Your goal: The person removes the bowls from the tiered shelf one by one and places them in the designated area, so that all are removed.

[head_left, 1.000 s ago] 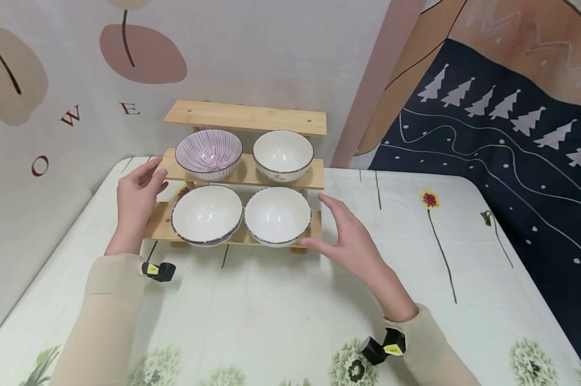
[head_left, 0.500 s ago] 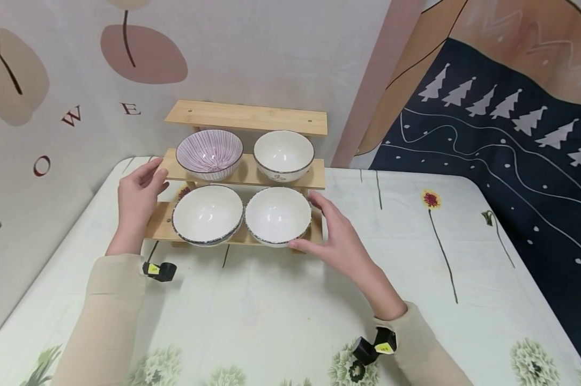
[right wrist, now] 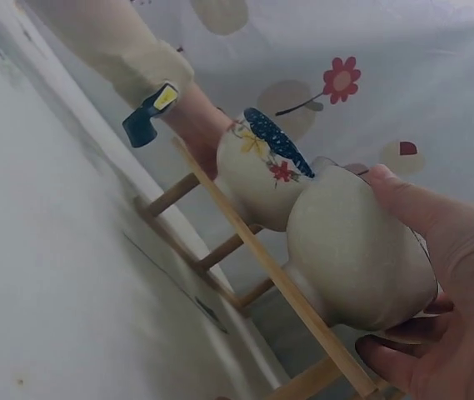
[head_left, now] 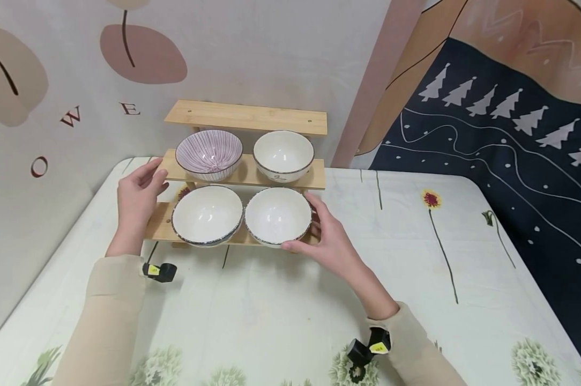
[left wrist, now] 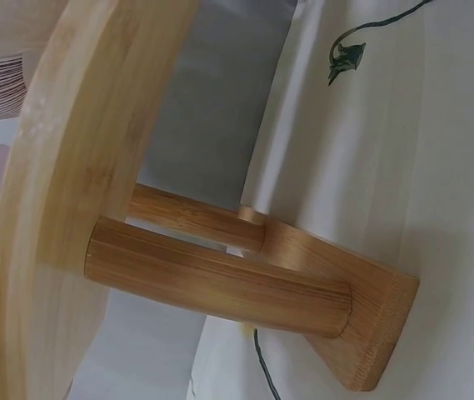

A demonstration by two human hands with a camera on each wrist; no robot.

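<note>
A three-tier wooden rack [head_left: 246, 116] carries two bowls on its middle shelf, one purple-striped [head_left: 209, 153] and one white [head_left: 283, 154]. Two white bowls with dark speckled rims stand side by side on the bottom shelf, the left [head_left: 207, 214] and the right [head_left: 278, 216]. My right hand [head_left: 330, 244] holds that right bowl at its side, thumb at the front rim; in the right wrist view the thumb and curled fingers lie around the bowl [right wrist: 357, 250]. At the rack's left end, my left hand [head_left: 137, 197] grips the middle shelf's edge [left wrist: 78, 192], its fingers mostly hidden.
A white floral cloth [head_left: 252, 305] covers the table. The wall cloth [head_left: 271, 53] hangs right behind the rack, and a dark cloth with printed trees [head_left: 503, 139] hangs along the right side.
My right hand has moved left and closed around the side of the lower right bowl. The left hand and all the bowls have stayed in place.
</note>
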